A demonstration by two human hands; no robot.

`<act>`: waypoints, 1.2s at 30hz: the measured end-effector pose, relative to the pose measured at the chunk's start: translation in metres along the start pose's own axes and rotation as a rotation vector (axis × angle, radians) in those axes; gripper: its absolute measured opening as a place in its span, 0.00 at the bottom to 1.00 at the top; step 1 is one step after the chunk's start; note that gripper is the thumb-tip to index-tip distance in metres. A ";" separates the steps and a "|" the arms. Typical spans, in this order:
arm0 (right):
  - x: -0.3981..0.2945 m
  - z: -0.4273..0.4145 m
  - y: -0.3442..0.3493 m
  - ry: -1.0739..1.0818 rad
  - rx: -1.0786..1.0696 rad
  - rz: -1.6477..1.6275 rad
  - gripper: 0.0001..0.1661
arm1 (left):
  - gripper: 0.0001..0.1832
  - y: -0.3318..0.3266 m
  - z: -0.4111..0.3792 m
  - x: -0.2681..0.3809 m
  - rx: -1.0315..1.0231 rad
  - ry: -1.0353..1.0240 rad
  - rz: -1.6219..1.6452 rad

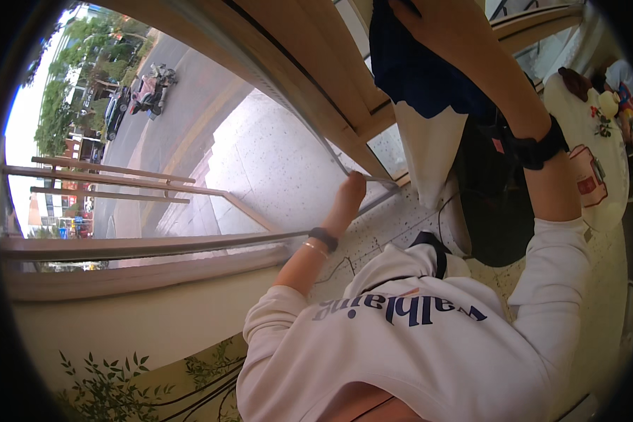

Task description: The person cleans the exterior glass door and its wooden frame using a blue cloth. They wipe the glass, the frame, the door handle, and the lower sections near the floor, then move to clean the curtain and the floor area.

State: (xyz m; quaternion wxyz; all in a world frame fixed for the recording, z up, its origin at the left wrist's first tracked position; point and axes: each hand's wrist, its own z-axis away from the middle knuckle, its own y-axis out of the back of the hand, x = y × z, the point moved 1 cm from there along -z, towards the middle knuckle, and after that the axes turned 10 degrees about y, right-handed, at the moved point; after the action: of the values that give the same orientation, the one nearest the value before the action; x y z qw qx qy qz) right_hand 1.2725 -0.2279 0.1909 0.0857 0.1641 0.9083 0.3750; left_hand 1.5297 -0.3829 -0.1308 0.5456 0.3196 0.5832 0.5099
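My right hand [438, 21] is at the top of the view, on a dark blue cloth [416, 79] that hangs beside a wooden frame. Its fingertips are partly cut off by the picture's edge. My left hand [351, 191] is closed at the grey metal edge strip [324, 145] of a glass door, low down near its corner; its fingers are mostly hidden. Brown wooden framing [306, 63] runs diagonally above the left hand. Both wrists carry dark bands.
White fabric [430, 153] hangs below the blue cloth, beside a dark rounded opening or mat [490, 211]. A white table [612, 211] at right bears a pink-and-white bag [588, 176] and flowers. Leafy plants [111, 380] stand lower left. Outside the glass are paving [274, 163] and a parked scooter [150, 92].
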 end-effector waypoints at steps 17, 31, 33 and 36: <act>-0.077 0.193 -0.127 -0.149 -0.071 -0.868 0.11 | 0.16 0.011 -0.032 0.028 0.043 0.088 0.697; -0.128 0.161 -0.211 -0.209 -0.121 -0.443 0.21 | 0.17 0.013 -0.051 0.037 -0.235 0.297 2.112; -0.123 0.163 -0.216 -0.241 -0.078 -0.472 0.18 | 0.18 0.007 -0.056 0.036 -0.277 0.308 2.206; -0.124 0.160 -0.213 -0.246 -0.045 -0.518 0.15 | 0.18 0.006 -0.054 0.031 -0.297 0.321 2.227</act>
State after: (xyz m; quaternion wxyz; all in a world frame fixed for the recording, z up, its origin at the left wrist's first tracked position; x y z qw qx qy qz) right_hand 1.3828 -0.3100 -0.0691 0.2919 -0.0308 0.8942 0.3381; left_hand 1.4701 -0.3659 -0.1410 -0.2599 0.5238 -0.0285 0.8107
